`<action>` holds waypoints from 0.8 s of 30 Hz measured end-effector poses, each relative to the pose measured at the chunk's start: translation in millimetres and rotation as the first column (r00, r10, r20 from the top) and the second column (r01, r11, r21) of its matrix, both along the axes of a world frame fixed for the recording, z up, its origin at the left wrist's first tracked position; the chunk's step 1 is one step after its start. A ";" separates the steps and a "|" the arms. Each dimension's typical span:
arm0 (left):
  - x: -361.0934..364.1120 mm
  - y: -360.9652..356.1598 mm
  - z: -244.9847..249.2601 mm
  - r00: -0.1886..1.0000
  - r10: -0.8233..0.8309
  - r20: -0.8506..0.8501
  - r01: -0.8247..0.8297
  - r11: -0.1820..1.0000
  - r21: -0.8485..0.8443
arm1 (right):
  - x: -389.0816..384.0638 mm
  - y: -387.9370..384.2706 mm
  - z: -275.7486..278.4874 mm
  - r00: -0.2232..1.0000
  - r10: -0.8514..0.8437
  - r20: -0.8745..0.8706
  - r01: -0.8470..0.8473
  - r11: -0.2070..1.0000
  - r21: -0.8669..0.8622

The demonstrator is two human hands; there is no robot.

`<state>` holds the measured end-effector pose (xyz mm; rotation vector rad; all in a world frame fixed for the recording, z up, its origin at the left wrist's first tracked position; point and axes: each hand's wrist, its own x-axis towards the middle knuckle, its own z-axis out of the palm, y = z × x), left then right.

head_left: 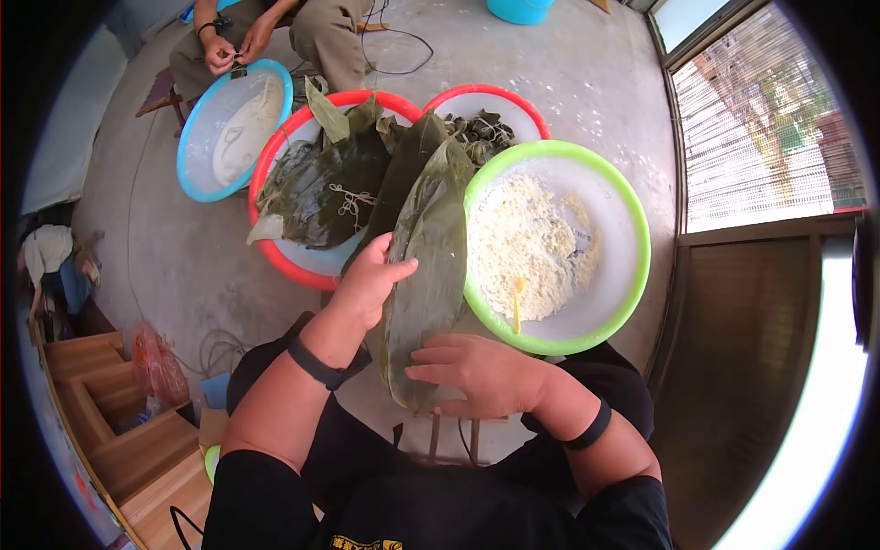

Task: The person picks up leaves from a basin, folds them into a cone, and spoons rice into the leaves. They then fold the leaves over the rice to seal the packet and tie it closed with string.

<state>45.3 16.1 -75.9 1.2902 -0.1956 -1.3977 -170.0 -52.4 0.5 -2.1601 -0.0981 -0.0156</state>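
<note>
Long dark-green bamboo leaves point(427, 275) lie overlapped in front of me, their tips reaching over the basins. My left hand point(365, 282) grips their left edge, thumb on top. Across their lower end rests my right hand point(477, 374), fingers stretched out and spread. To the right, a green-rimmed basin point(632, 275) holds pale rice point(522, 247) with a yellow spoon point(518, 302) stuck in it. More wet leaves point(335, 183) and a knot of white string point(351, 200) fill a red-rimmed basin point(275, 246) on the left.
A second red-rimmed basin point(536, 115) holds leaf-wrapped bundles point(484, 136). Across from me, another person's hands point(240, 48) work above a blue-rimmed basin point(188, 160). Wooden shelving point(119, 412) with a red plastic bag point(158, 367) stands at left. A window point(770, 119) is at right.
</note>
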 end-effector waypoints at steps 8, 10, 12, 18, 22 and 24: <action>-24.0 -3.7 18.6 0.764 -0.120 0.634 0.174 0.984 -0.023 | -10.6 -38.2 -10.7 0.758 -0.476 -0.446 0.650 0.492 0.579; -30.8 -2.5 26.4 0.587 -0.135 0.799 0.269 0.963 -0.035 | -11.6 -45.0 -15.4 0.736 -0.490 -0.467 0.662 0.377 0.648; -36.6 -0.1 43.3 0.517 -0.146 0.844 0.366 0.928 -0.064 | -11.0 -46.6 -12.4 0.693 -0.489 -0.531 0.696 0.260 0.669; -39.5 6.2 54.6 0.110 0.003 0.994 0.612 0.788 -0.070 | -18.2 -52.4 -21.8 0.665 -0.427 -0.614 0.711 0.107 0.695; -38.7 10.4 63.2 0.003 0.076 0.997 0.642 0.764 -0.060 | -29.2 -70.5 -27.5 0.698 -0.349 -0.625 0.645 -0.073 0.761; -36.2 10.6 68.2 0.002 0.129 0.992 0.635 0.766 -0.100 | -38.0 -74.9 -29.5 0.750 -0.306 -0.586 0.569 -0.154 0.808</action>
